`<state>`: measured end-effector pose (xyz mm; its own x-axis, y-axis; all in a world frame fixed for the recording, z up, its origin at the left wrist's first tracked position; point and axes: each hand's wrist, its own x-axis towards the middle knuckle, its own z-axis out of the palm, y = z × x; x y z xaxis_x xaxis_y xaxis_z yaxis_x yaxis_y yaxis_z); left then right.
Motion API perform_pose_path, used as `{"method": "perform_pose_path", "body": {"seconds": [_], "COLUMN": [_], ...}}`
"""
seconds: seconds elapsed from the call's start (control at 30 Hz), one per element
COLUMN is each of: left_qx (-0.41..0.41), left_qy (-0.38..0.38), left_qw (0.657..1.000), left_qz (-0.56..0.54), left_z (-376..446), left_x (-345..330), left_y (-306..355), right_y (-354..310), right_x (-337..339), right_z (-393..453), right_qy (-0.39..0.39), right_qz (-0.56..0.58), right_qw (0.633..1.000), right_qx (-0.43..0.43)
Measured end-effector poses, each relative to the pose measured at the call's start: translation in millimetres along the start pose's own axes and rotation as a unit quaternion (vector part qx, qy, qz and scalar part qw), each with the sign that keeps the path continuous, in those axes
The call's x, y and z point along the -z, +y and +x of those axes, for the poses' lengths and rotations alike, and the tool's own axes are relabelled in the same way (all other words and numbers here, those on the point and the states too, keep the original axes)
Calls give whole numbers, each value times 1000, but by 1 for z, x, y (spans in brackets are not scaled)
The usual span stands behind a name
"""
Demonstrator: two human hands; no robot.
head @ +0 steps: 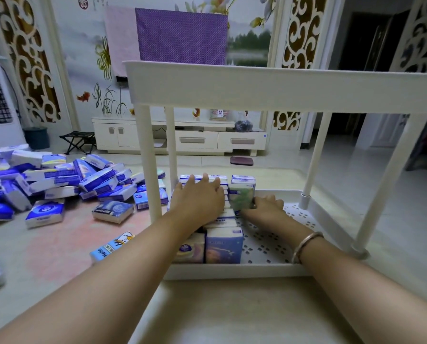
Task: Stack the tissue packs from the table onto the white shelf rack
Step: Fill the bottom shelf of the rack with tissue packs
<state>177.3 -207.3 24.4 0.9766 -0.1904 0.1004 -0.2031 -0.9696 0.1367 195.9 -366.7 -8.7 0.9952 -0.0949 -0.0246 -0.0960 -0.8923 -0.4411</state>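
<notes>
Tissue packs [213, 234] stand upright, blue-and-white wrapped.

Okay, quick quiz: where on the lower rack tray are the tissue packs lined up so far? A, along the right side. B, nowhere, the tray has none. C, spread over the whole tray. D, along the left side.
D: the packs stand in rows on the left part of the tray, whose perforated right part is bare; both hands, left and right, are at those rows.
</notes>
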Motion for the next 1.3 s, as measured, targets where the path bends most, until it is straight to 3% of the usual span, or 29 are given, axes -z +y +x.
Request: {"method": "perform_pose_path", "body": {"seconds": [0.3, 0.5, 0.6, 0.83, 0.97, 1.1, 1.3], "left_qx": [14, -7, -34, -151, -100, 8, 202], "left_qy": [-2, 129, 138, 261, 306, 331, 292], "left_qw": [1000, 982, 965, 935, 921, 921, 925], "left_qz": [-10, -138, -220, -186, -221, -207, -137], "left_z": [-3, -23, -52, -141, -171, -183, -185], "left_x": [4, 23, 41, 65, 70, 60, 52], "left_y": [5, 14, 22, -21, -77, -151, -244], "right_y": [2, 5, 1, -41, -90, -145, -225], "right_x": [4, 39, 56, 66, 52, 22, -54], "right_z": [-4, -42, -79, -156, -180, -185, -150], "right_qy": [-18, 56, 93, 153, 119, 83, 34], "right_qz": [-39, -19, 30, 59, 57, 54, 49], "right_qw": [999, 996, 987, 945, 926, 907, 891], "right_qx": [28, 69, 129, 283, 355, 410, 449]}}
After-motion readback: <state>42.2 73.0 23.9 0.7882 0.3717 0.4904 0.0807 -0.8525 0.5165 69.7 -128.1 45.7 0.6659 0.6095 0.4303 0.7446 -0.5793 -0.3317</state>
